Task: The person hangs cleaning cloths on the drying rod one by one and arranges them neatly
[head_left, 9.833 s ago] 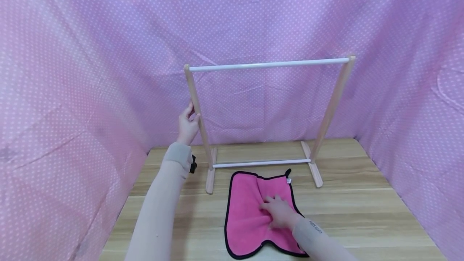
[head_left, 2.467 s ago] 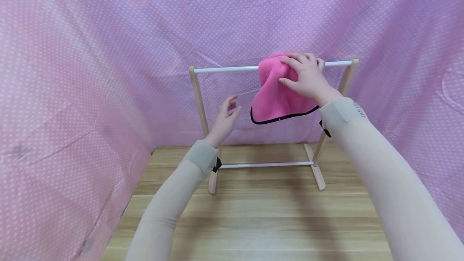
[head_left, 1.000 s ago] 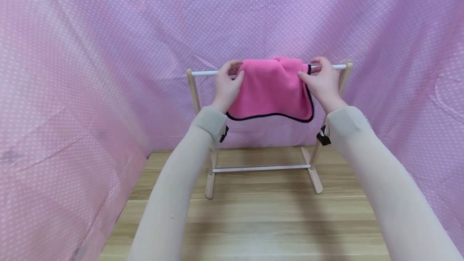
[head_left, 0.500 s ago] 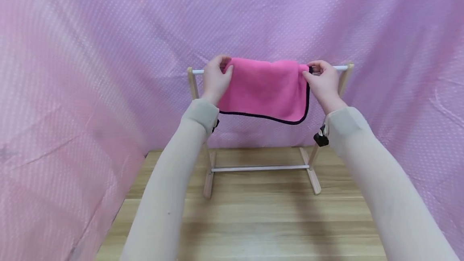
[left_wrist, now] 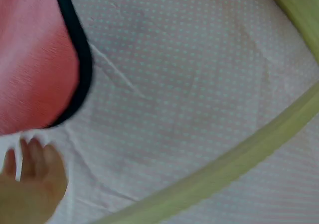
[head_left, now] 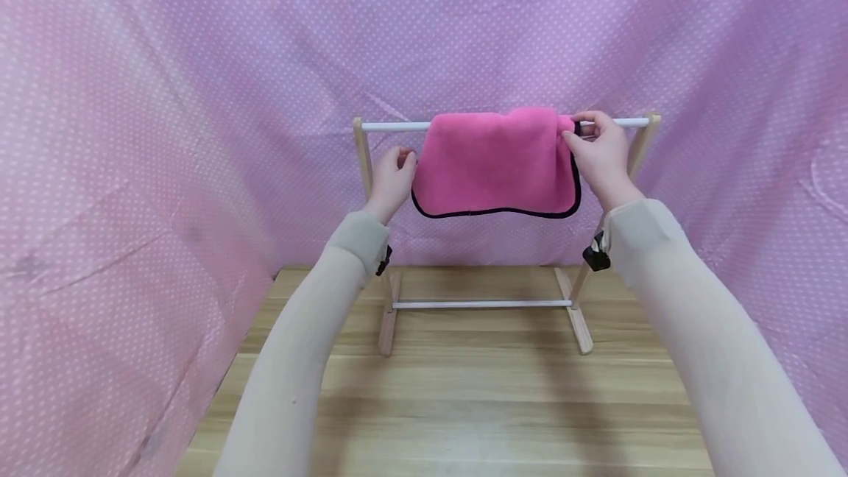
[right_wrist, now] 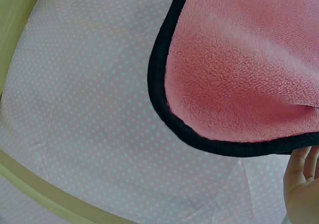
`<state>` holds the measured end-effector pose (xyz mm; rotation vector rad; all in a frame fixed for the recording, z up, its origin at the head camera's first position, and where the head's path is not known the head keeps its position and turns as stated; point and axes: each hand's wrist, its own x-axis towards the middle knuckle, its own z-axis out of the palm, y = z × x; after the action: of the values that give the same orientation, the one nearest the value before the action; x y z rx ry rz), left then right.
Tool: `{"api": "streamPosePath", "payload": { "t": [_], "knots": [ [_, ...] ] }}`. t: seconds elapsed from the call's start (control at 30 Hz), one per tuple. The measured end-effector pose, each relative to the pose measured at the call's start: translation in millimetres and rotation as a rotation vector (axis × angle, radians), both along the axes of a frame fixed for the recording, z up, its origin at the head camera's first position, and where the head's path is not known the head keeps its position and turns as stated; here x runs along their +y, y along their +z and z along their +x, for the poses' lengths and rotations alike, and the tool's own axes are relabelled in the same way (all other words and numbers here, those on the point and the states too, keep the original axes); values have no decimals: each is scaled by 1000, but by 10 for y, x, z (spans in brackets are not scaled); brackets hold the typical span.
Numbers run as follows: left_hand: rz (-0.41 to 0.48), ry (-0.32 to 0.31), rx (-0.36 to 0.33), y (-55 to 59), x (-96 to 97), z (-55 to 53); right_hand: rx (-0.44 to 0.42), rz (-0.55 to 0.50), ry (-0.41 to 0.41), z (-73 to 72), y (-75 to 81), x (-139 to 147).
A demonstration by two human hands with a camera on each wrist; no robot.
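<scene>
A pink fleecy towel (head_left: 497, 160) with black edging hangs over the white top bar (head_left: 396, 126) of a wooden rack. At its upper right edge my right hand (head_left: 604, 160) pinches the cloth between thumb and fingers, beside the bar. My left hand (head_left: 391, 181) is just off the towel's left edge, below the bar, its fingers loosely bent and holding nothing. The left wrist view shows a small gap between that hand (left_wrist: 37, 184) and the rounded towel corner (left_wrist: 40, 64). In the right wrist view, fingertips (right_wrist: 298, 159) meet the black-edged side of the cloth.
The rack has two wooden side posts (head_left: 362, 157), a white lower bar (head_left: 483, 304) and wooden feet (head_left: 386, 330) on a wood-grain table (head_left: 464, 403). Pink dotted fabric (head_left: 298, 57) surrounds the table behind and on both sides.
The towel went from lying on the table to hanging over the top bar, then was spread flatter. My left hand has let go of its left edge and lowered; the right keeps its pinch.
</scene>
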<state>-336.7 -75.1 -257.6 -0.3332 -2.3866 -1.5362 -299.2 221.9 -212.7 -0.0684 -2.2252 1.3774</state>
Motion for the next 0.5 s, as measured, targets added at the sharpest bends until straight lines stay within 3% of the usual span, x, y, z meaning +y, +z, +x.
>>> {"api": "streamPosePath", "payload": {
  "t": [0.07,0.17,0.3,0.5],
  "knots": [
    [10,-37,-102,-47,-29,-16,9,-10,8,5,-12,0],
    [60,-107,-194,-86,-58,-38,11,-26,31,6,-23,10],
    [185,-187,-243,-92,-65,-50,4,-27,52,11,-24,36],
    [326,-186,-306,-56,-97,-15,24,-26,87,13,-28,68]
  ]
}}
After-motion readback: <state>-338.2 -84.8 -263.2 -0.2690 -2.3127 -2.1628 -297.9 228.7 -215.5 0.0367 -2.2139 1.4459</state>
